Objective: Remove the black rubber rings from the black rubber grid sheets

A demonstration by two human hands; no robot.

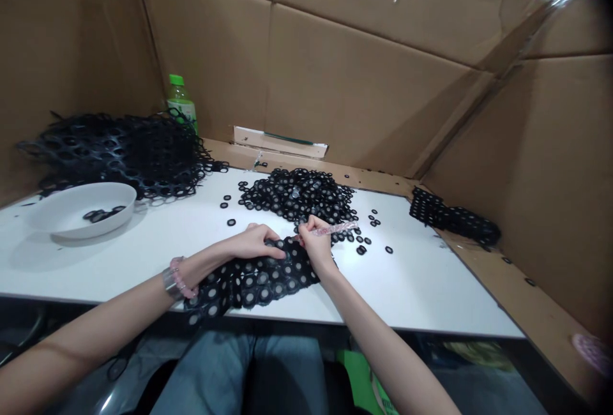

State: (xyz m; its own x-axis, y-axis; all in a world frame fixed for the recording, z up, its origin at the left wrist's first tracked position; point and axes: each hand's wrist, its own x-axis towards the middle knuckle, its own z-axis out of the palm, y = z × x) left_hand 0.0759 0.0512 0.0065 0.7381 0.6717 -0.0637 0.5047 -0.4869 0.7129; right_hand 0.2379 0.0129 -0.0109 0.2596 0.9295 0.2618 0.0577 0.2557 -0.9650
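R hand (pixel 317 248) grips pink pen-like tool (pixel 338 228); L hand (pixel 253 242) rests on dotted black sheet (pixel 275 279) at white table (pixel 421 287)'s near edge, can't tell if pinching. Best keep sheet taut w/ L thumb near tip, pressing lightly. Tip's hard to see, L fingertips partly hidden, sheet's underside too.
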